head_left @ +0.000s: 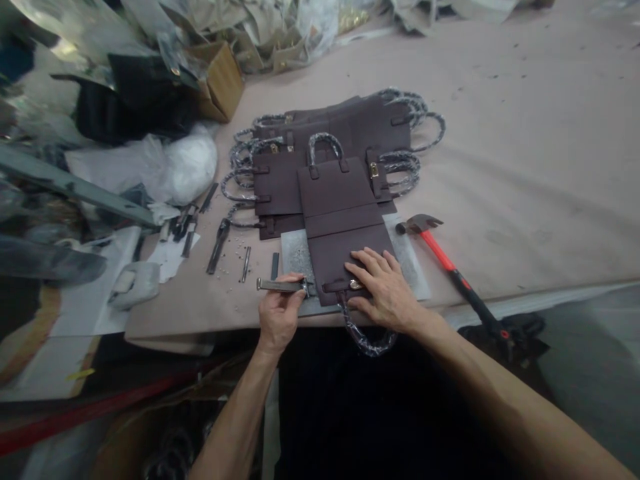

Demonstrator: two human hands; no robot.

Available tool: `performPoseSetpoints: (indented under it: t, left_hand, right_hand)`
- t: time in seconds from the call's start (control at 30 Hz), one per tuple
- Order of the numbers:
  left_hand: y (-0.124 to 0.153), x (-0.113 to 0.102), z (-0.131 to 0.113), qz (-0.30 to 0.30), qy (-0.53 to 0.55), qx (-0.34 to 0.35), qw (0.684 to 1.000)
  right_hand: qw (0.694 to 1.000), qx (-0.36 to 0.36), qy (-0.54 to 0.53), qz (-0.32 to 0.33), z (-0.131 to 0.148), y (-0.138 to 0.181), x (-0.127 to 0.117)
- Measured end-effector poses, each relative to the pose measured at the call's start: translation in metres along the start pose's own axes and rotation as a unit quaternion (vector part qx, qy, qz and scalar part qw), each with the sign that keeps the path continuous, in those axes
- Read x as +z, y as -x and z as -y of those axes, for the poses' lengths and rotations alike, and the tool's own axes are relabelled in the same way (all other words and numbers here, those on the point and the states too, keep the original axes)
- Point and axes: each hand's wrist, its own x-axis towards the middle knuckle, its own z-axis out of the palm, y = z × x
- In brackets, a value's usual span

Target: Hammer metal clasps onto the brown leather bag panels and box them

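A dark brown leather bag panel with a film-wrapped handle at each end lies over a grey slab. Spread flat, my right hand presses on its lower part, next to a strap with a small gold metal fitting. My left hand is closed around a narrow dark bar with shiny metal ends. The bar's right end meets the panel's lower left edge, where I cannot tell whether it touches the strap.
More brown bag panels are piled behind. A red-handled hammer lies right; punches, a thin metal rod and tiny scattered bits lie left. Farther off are a cardboard box and plastic-wrapped goods. The table edge runs just before me.
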Motion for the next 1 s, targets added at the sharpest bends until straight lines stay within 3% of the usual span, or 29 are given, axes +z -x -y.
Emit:
performPoseSetpoints:
  t: [0.2,0.47,1.0]
  left_hand:
    - [0.004,-0.003,-0.007,0.016,-0.029,0.058,0.998]
    - [-0.001,0.017,-0.017,0.047,0.004,0.122,0.991]
    - [0.002,0.025,-0.005,0.039,0.009,0.134,0.990]
  right_hand:
    - [1.000,-0.001,-0.010,0.003,0.000,0.001,0.000]
    - [1.000,0.002,-0.023,0.007,0.001,0.001,-0.002]
    - [1.000,0.006,-0.026,0.009,0.002,0.001,-0.004]
